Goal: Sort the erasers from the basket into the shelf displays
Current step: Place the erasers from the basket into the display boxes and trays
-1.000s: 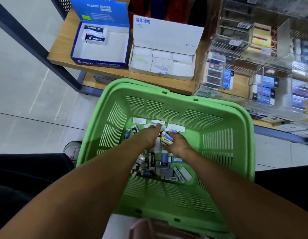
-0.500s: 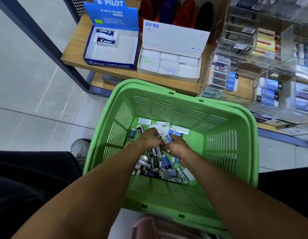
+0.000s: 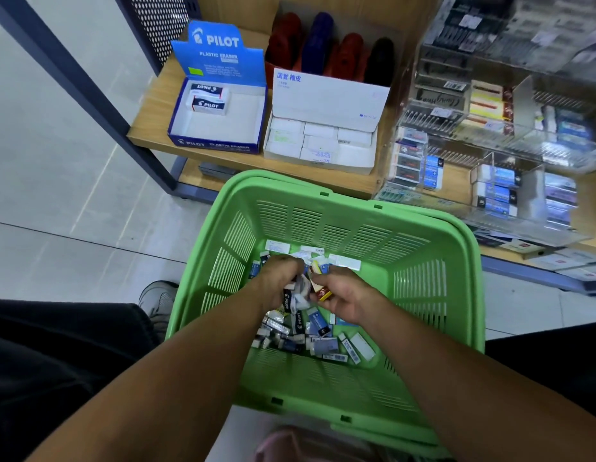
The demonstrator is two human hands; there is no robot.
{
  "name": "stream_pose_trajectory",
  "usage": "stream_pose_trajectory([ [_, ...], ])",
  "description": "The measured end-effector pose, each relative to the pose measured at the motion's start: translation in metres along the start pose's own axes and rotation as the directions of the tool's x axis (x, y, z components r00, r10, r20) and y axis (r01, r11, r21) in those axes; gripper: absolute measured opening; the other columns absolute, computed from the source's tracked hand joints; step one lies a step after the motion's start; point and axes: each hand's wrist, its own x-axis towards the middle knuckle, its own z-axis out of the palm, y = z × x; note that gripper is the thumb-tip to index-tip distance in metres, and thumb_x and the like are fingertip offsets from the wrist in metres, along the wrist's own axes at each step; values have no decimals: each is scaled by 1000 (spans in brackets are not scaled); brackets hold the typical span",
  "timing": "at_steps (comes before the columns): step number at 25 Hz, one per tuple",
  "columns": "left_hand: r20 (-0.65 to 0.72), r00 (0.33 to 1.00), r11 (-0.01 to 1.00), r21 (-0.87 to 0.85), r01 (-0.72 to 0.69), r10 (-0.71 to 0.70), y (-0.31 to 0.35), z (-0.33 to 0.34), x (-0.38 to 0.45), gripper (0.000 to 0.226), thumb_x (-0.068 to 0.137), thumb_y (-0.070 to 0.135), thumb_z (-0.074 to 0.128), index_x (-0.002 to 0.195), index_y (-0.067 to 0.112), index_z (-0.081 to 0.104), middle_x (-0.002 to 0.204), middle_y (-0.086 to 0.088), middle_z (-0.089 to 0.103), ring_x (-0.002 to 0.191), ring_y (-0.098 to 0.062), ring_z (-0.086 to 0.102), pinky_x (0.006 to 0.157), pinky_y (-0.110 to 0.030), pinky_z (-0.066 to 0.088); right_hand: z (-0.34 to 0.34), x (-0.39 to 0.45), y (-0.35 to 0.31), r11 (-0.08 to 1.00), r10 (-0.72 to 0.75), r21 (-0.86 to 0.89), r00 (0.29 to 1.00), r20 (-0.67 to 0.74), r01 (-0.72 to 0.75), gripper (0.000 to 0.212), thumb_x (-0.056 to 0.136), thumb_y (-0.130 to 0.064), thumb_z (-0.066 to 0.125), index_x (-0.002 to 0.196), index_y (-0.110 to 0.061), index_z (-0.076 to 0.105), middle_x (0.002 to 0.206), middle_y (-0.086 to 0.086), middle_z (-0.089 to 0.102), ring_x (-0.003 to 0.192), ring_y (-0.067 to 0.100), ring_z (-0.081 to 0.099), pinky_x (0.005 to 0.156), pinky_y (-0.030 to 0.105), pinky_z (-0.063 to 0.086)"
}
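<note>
Over on the left of the shelf (image 3: 149, 135) there's a blue box (image 3: 216, 128) printed "PILOT PLASTIC ERASER", with just two Pilot erasers (image 3: 208, 99) in its back corner. Next to it a white box (image 3: 323, 141) with blue Chinese lettering on the flap, packed with white erasers. Below sits the green basket (image 3: 433, 295) with a loose pile of erasers (image 3: 310, 331) on the bottom. Left hand (image 3: 278, 281) has its grip curled around a few, one black sleeve reading "PILOT". Right hand (image 3: 343, 295) pinches a small yellow and red eraser (image 3: 321, 291). Clear display bins (image 3: 490, 155) on the right, labels too blurry.
</note>
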Motion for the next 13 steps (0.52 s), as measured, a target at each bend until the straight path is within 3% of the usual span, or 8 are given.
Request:
stream_pose_trajectory([
  [2,72,997,990,-135,41,-32,7,3,-15,8,86,1,55,91,1,61,78,-16,65,68,-27,61,79,-44,55,-2,-13,-13,999,-36,28,998,42,35,27,93,0,63,119,1,56,111,18,66,86,23,64,73,32,60],
  [5,119,991,956,-279,90,-58,16,10,-38,12,92,6,50,80,5,52,63,-8,50,53,-21,48,55,-28,48,-3,-38,-31,996,-85,-7,993,83,86,12,93,2,61,104,3,60,106,17,65,90,23,63,81,33,59],
  [7,117,992,945,-317,84,-49,19,16,-48,15,93,11,56,80,4,55,69,-10,55,53,-20,52,48,-24,49,-4,-53,-37,993,-103,-41,989,104,107,8,93,0,61,101,2,62,107,16,66,89,22,66,75,30,59],
  [10,12,1000,963,-271,15,-12,18,25,-52,26,86,24,75,99,3,66,101,-12,69,84,-20,63,72,-30,56,-9,-70,-38,995,-95,-19,988,122,98,11,96,-1,57,104,4,61,105,17,64,85,22,67,66,26,58],
  [11,-33,999,963,-268,-16,8,18,28,-57,29,87,26,76,102,3,67,101,-11,68,84,-20,61,71,-30,53,-9,-78,-39,996,-90,14,986,138,89,11,96,-1,56,105,5,60,106,18,63,87,24,66,69,28,59],
  [13,-89,996,946,-319,-55,27,16,33,-67,26,89,24,74,99,1,67,83,-8,64,66,-17,53,56,-26,46,-7,-95,-42,994,-72,92,983,167,57,8,99,0,51,100,6,58,100,19,60,86,25,63,76,34,60],
])
